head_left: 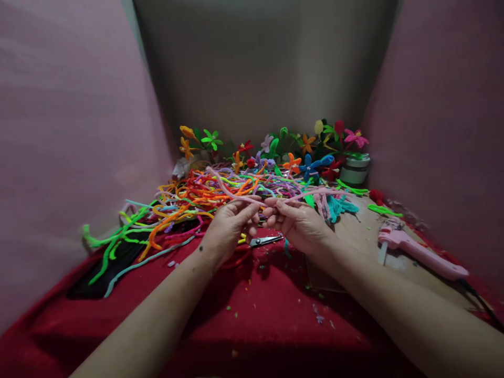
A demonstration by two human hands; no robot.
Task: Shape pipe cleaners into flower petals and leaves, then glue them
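Between both hands stretches a pink pipe cleaner (222, 186), its two ends pointing out to the left and right. My left hand (233, 223) pinches it near the middle, thumb against the fingers. Close beside it, my right hand (296, 224) pinches the same pipe cleaner, whose right part runs out past the knuckles. Just below the fingers lie scissors (265, 240) on the red cloth (244, 325); their handles are partly hidden. Behind the hands spreads a tangled heap of coloured pipe cleaners (192, 191).
Pipe-cleaner flowers (309, 165) stand along the back, near a pale green jar (355, 169). On the right, a pink glue gun (421, 252) with a cord rests on a cardboard sheet (366, 241). A black flat object (98, 270) lies at left. Small scraps dot the cloth.
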